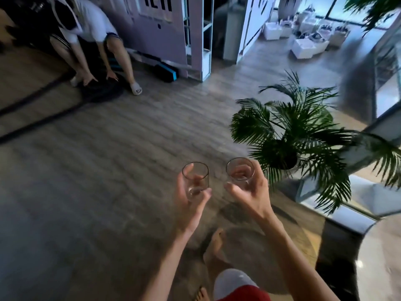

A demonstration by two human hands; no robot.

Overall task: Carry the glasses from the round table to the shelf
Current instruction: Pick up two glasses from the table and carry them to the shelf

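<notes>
Left of potted palm point(288, 135), left hand point(187, 203) held left glass point(196, 177), right hand point(251, 192) right glass point(239, 172), fingers point(181, 179) curled round each.

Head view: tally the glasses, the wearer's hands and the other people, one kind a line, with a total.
Glasses: 2, the left glass and the right glass.
Wearer's hands: 2, the left hand and the right hand, each gripping one glass.
Other people: 1, a person bent toward the floor, upper left.
Total: 5.
</notes>
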